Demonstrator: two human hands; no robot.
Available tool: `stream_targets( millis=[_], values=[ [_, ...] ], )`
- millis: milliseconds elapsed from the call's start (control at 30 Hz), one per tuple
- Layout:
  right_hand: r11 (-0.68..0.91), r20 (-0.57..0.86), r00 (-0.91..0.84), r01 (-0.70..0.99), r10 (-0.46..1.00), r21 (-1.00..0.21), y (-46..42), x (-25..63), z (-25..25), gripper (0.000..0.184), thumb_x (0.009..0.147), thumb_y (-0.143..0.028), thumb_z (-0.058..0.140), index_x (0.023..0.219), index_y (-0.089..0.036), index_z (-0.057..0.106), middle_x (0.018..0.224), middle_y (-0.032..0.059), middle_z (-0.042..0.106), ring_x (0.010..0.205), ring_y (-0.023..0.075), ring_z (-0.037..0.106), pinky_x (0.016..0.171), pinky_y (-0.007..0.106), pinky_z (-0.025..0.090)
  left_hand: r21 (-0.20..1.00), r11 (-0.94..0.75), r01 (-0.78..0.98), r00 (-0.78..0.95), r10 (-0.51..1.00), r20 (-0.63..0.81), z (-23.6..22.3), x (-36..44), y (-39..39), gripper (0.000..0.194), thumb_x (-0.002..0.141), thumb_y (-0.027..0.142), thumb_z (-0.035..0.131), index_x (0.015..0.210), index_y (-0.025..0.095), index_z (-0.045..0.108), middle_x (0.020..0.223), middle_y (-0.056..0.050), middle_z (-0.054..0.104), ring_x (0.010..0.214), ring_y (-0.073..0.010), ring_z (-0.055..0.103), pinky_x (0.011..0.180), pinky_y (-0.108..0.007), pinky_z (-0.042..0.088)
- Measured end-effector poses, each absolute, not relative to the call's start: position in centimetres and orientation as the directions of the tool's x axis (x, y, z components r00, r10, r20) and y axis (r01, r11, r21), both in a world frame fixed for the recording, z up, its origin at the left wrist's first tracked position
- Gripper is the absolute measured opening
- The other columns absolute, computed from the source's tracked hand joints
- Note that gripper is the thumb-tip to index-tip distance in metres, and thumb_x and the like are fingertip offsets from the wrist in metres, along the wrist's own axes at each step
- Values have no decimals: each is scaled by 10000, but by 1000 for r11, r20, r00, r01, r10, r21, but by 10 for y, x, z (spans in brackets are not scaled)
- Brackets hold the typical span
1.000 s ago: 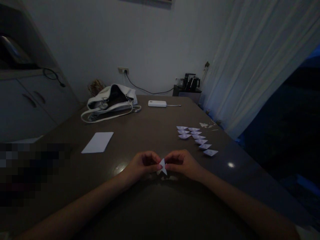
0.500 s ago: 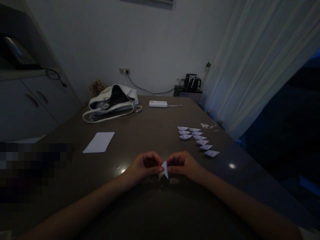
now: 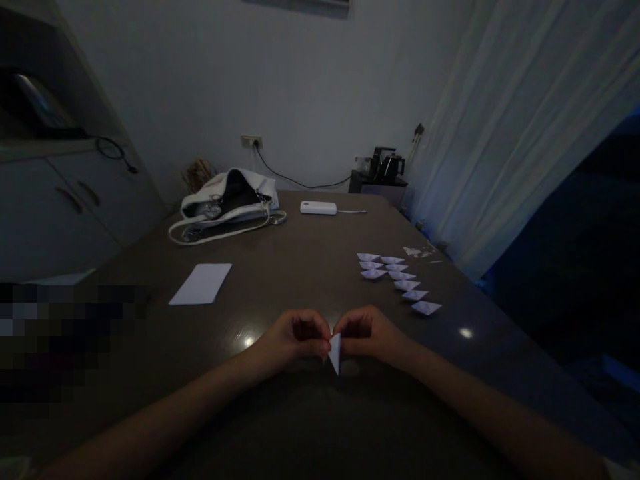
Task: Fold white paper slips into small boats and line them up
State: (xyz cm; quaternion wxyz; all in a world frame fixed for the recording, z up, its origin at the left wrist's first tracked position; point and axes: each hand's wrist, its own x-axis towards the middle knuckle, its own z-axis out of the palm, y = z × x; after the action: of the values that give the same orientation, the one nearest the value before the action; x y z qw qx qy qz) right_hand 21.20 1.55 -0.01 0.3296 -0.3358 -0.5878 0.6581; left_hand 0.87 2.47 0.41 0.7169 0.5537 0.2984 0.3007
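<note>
My left hand (image 3: 295, 339) and my right hand (image 3: 370, 333) meet just above the dark table (image 3: 300, 267), near its front edge. Both pinch a small folded white paper piece (image 3: 335, 352) between fingertips; its point hangs downward. Beyond my right hand, several small folded paper boats (image 3: 395, 277) lie in rows on the table. A flat white sheet of paper (image 3: 201, 284) lies to the left of my hands.
A white handbag (image 3: 227, 203) and a white power bank (image 3: 319, 208) with a cable sit at the table's far end. Paper scraps (image 3: 417, 251) lie near the right edge. Cabinets stand at left, a curtain at right, a kettle (image 3: 385, 163) behind.
The folded paper has turned between my fingers: its tip now points down, and both hands have sunk slightly toward me.
</note>
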Motion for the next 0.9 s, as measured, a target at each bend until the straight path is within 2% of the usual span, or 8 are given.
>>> stream_targets(
  millis=[167, 667, 900],
  values=[
    [-95, -33, -578, -77, 815, -993, 15, 212, 3, 232, 674, -258, 784, 860, -156, 688, 789, 18, 716, 776, 139, 678, 780, 301, 507, 970, 203, -131, 597, 798, -87, 5, 10, 24, 258, 629, 233, 821, 742, 123, 617, 645, 16, 633, 582, -93, 575, 584, -201, 433],
    [-120, -55, -567, -78, 822, -990, 13, 211, 4, 238, 650, -234, 799, 848, -164, 689, 784, 10, 717, 757, 138, 682, 765, 297, 517, 971, 196, -137, 617, 784, -72, 1, 9, 24, 235, 653, 240, 802, 741, 135, 611, 649, 26, 627, 584, -95, 575, 599, -217, 433],
    [-84, -33, -570, -64, 821, -994, 12, 212, 4, 214, 677, -225, 777, 860, -166, 684, 798, 11, 719, 749, 124, 679, 746, 272, 516, 971, 193, -143, 630, 774, -61, -3, 8, 27, 228, 651, 224, 804, 744, 131, 618, 663, 18, 645, 593, -92, 586, 592, -201, 434]
  ],
)
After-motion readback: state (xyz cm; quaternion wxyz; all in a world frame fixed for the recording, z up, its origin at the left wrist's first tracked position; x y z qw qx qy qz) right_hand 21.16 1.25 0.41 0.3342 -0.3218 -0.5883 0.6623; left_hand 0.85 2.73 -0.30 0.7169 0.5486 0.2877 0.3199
